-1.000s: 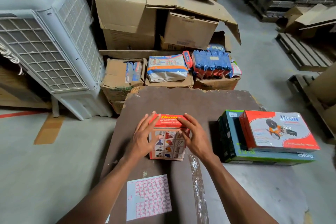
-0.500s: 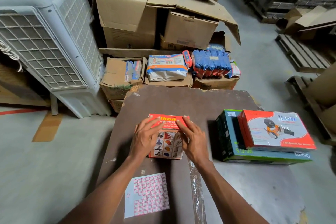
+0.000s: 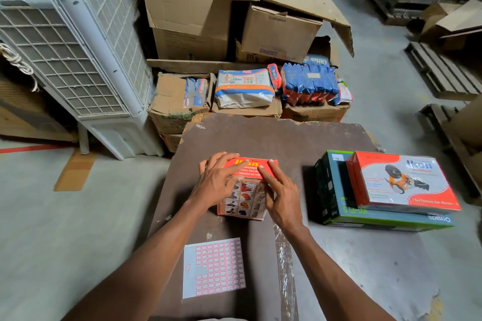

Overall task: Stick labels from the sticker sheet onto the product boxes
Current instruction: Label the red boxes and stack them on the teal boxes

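A small red product box (image 3: 245, 200) with a grid of pictures on its near face stands in the middle of the brown table (image 3: 287, 138). My left hand (image 3: 217, 180) lies over its top left with straight fingers spread on the red top. My right hand (image 3: 280, 193) rests on its top right, fingers straight and pressing the top. The sticker sheet (image 3: 212, 267), white with rows of pink-framed labels, lies flat on the table near me, left of centre. No label is visible between my fingers.
At the table's right a red tool box (image 3: 401, 180) lies on a dark green Wi-Fi box (image 3: 339, 206). A clear tape strip (image 3: 285, 268) runs along the table. Cardboard cartons (image 3: 182, 8) and packets stand behind; an air cooler (image 3: 67, 47) at the left; pallets (image 3: 440, 70) at the right.
Both hands have slid further onto the top of the red box and flattened there. The box stays in the same spot on the table, and the sticker sheet has not moved.
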The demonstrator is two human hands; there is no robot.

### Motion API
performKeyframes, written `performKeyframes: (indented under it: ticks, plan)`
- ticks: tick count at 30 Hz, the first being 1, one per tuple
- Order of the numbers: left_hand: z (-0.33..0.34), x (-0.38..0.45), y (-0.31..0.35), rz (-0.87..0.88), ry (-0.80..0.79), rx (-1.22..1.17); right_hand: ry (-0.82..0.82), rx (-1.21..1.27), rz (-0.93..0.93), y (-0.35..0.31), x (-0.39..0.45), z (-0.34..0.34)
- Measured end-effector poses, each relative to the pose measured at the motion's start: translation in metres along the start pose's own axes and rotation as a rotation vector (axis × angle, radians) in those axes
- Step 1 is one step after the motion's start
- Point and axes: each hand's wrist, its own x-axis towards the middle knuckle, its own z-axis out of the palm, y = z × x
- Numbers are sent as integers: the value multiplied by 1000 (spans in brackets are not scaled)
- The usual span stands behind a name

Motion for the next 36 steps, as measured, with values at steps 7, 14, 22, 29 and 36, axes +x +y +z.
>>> performKeyframes:
  ticks: [7, 14, 22, 29, 36]
  plan:
    - [0, 4, -4, -15, -33, -117, 81, 0, 82, -23, -19, 3]
    - [7, 0, -10, -15, -14, -241, 38, -9, 111, -46, -88, 60]
    - [8, 4, -12, -27, -34, -256, -784, 135, 153, -77, -113, 149]
    - [6, 0, -10, -26, -26, -273, -885, 27, 240, -86, -124, 185]
    - [5, -2, -10, -16, -12, -322, -968, -83, 182, -90, -124, 186]
